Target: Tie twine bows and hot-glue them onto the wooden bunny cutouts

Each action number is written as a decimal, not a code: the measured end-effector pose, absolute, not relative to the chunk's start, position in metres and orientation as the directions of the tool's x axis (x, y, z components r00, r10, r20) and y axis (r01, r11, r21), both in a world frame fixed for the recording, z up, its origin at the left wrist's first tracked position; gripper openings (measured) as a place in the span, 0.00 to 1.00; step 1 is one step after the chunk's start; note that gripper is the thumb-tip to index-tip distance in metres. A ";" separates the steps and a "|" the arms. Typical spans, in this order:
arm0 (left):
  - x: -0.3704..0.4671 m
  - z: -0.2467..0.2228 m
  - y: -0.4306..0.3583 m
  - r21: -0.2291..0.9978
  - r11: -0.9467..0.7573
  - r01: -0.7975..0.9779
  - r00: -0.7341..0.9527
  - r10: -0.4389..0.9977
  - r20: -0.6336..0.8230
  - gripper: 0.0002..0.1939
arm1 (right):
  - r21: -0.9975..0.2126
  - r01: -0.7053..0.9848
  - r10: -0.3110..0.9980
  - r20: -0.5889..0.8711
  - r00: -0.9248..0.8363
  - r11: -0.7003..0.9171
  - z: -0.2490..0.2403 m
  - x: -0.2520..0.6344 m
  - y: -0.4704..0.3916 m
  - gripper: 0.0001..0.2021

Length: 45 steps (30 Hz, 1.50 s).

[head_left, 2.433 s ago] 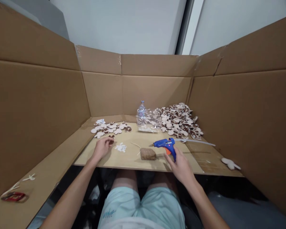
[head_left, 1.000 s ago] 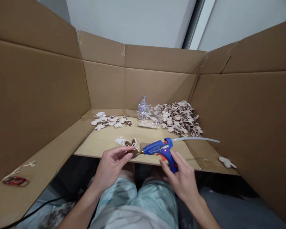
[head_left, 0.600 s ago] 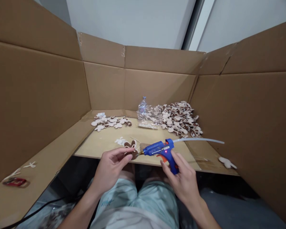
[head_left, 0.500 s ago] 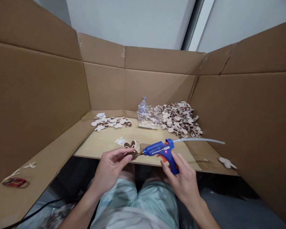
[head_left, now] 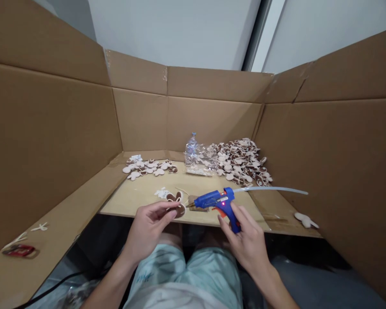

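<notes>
My left hand (head_left: 151, 229) pinches a brown bunny-shaped piece (head_left: 179, 210) with a pale edge and a cream string between thumb and fingers. In my right hand (head_left: 249, 240) is a blue glue gun (head_left: 215, 199), held by its handle, with a small red light lit. Its metal tip points left, close beside the brown piece. A long translucent glue stick (head_left: 273, 188) sticks out of the gun's back to the right. Small white pieces (head_left: 162, 192) lie on the board just behind the bunny piece.
A large heap of bunny pieces (head_left: 241, 161) lies at the back right, beside a plastic bottle (head_left: 191, 148) and clear bag. A smaller group (head_left: 151, 166) is at back left. Red-handled snips (head_left: 19, 250) lie far left; one white piece (head_left: 305, 220) lies right. Cardboard walls (head_left: 212, 120) surround the board.
The glue gun's tip has shifted slightly right, leaving a small gap from the brown piece. My left hand keeps its pinch, and the view has moved slightly.
</notes>
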<state>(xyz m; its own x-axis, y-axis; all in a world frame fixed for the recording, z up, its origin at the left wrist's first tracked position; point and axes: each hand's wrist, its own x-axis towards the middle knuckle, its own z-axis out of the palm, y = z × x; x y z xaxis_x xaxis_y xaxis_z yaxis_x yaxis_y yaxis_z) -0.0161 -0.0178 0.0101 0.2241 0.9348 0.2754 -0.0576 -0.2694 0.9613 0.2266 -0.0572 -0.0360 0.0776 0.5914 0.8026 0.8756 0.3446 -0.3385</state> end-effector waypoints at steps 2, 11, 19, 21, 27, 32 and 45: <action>-0.017 0.009 -0.014 0.963 -0.257 -0.081 0.213 0.940 0.268 0.08 | -0.364 0.889 0.654 0.749 0.102 0.278 -0.040 0.235 -0.047 0.19; -0.031 0.004 0.011 0.960 -0.218 -0.175 0.090 0.967 0.236 0.10 | -0.313 0.948 0.864 0.461 0.201 -0.054 -0.071 0.272 0.000 0.11; -0.048 0.003 0.019 0.955 -0.289 -0.072 -0.016 0.957 0.289 0.16 | -0.308 0.950 0.824 0.526 0.211 -0.046 -0.080 0.269 0.000 0.16; -0.050 0.005 0.019 0.957 -0.284 -0.064 -0.034 0.959 0.282 0.17 | -0.298 0.952 0.834 0.541 0.109 0.069 -0.076 0.249 -0.001 0.13; -0.053 0.005 0.021 0.958 -0.281 -0.052 -0.063 0.959 0.278 0.16 | -0.243 0.847 0.825 0.459 -0.330 0.474 -0.068 0.149 0.021 0.09; -0.060 0.002 0.025 0.952 -0.304 -0.040 -0.101 0.949 0.299 0.15 | -0.215 0.808 0.805 0.398 -0.440 0.548 -0.070 0.109 0.042 0.23; -0.062 0.003 0.024 0.953 -0.302 -0.033 -0.145 0.945 0.294 0.13 | -0.374 0.740 0.818 0.393 -0.419 0.559 -0.084 0.114 0.045 0.23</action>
<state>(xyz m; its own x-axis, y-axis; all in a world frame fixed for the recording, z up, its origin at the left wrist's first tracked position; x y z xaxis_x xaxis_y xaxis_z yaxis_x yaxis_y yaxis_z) -0.0615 0.0244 0.0032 -0.1454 0.9447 0.2940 -0.0334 -0.3017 0.9528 0.1135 0.0448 -0.0845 -0.4195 0.8184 0.3928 0.7401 0.5589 -0.3740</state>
